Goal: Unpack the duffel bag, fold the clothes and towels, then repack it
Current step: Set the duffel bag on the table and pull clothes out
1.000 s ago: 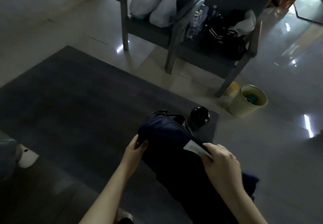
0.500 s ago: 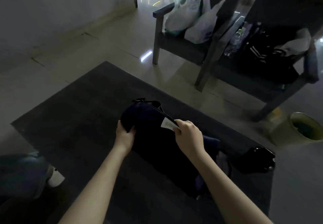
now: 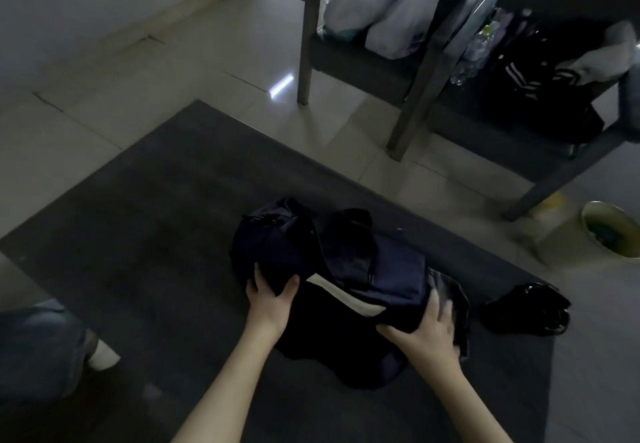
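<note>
A dark blue duffel bag [image 3: 332, 262] is seen lying on a dark rug [image 3: 145, 235], near the rug's right edge and closer to the near edge than the far one. The left hand [image 3: 270, 299] is closed on the bag's left side, thumb and fingers pinching a fold of the cloth. The right hand [image 3: 427, 330] is laid on the bag's near right end with the fingers spread and the thumb tucked under the cloth; how firmly anything is held there cannot be told. A pale strip [image 3: 346, 299] shows between the hands, but what it is cannot be made out.

The step appears to be the opening of the bag for unpacking. It would best be done with the bag kept flat on the rug, the opening turned upward and the sides pulled apart evenly, so that the contents are lifted out one at a time and not spilled.

A small black object [image 3: 530, 309] lies at the rug's right edge, just beside the bag. Beyond the rug a glossy tiled floor [image 3: 194, 44] is seen, with two armchairs [image 3: 412, 72] loaded with pale plastic bags [image 3: 381, 3] and dark clothing, and a bin [image 3: 611, 229] at the right. The room is dim.
</note>
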The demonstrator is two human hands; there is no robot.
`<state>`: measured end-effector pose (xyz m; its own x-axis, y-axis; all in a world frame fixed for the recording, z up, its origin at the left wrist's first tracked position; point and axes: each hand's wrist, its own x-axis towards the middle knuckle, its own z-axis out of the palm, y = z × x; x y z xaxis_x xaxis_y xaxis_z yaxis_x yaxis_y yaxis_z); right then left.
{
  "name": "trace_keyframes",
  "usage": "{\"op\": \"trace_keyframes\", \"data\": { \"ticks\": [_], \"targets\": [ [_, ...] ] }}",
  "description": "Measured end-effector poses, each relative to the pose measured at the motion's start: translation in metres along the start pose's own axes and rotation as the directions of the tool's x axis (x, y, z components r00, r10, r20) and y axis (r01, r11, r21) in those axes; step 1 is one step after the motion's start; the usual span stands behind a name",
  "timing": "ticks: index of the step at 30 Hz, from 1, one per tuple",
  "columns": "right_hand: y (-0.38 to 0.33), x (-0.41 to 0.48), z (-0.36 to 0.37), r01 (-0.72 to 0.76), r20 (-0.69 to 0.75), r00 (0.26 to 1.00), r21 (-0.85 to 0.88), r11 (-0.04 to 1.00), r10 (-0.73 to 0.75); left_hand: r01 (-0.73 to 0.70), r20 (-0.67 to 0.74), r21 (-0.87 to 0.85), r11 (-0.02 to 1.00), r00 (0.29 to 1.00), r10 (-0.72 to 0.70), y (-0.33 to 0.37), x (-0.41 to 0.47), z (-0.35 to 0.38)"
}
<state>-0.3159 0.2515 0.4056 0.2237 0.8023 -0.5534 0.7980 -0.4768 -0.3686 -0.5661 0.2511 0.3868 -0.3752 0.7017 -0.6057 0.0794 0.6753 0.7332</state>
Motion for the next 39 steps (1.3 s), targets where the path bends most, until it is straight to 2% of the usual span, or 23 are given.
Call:
{"op": "trace_keyframes", "data": {
  "ticks": [1, 3, 5, 9, 15, 24, 29, 35, 39],
  "targets": [
    [0.008, 0.002, 0.008, -0.066, 0.074, 0.996, 0.135, 0.989, 0.057, 0.032, -0.005, 0.004, 0.999, 0.999, -0.032, 0.0, -0.001, 0.004],
    [0.013, 0.009, 0.024, -0.103, 0.193, 0.981, 0.377, 0.921, 0.031, 0.051, -0.016, -0.009, 0.999, 0.999, -0.051, 0.003, -0.003, 0.012],
    [0.007, 0.018, 0.038, -0.053, 0.197, 0.979, 0.494, 0.868, -0.053, 0.043, -0.022, -0.05, 0.998, 0.999, -0.044, 0.005, 0.0, 0.019],
    [-0.024, 0.04, 0.047, 0.088, 0.119, 0.972, 0.614, 0.784, -0.202, -0.049, -0.05, -0.096, 0.994, 0.998, 0.044, 0.009, 0.015, 0.02],
    [-0.071, 0.078, 0.049, 0.221, 0.057, 0.945, 0.615, 0.757, -0.322, -0.17, -0.088, -0.137, 0.976, 0.983, 0.159, 0.023, 0.065, 0.007],
    [-0.093, 0.11, 0.062, 0.262, 0.02, 0.938, 0.61, 0.748, -0.345, -0.211, -0.075, -0.096, 0.973, 0.976, 0.204, 0.029, 0.106, -0.003],
    [-0.061, 0.083, 0.059, 0.252, 0.029, 0.941, 0.603, 0.757, -0.336, -0.177, -0.062, -0.063, 0.982, 0.983, 0.173, 0.014, 0.079, 0.0],
    [-0.004, 0.023, 0.037, 0.235, -0.072, 0.968, 0.607, 0.759, -0.242, -0.177, -0.052, 0.201, 0.964, 0.98, 0.19, -0.005, 0.004, 0.027],
    [0.068, -0.025, 0.025, 0.195, -0.085, 0.979, 0.631, 0.751, -0.183, -0.274, 0.095, 0.302, 0.913, 0.962, 0.257, -0.041, -0.056, 0.068]
  ]
}}
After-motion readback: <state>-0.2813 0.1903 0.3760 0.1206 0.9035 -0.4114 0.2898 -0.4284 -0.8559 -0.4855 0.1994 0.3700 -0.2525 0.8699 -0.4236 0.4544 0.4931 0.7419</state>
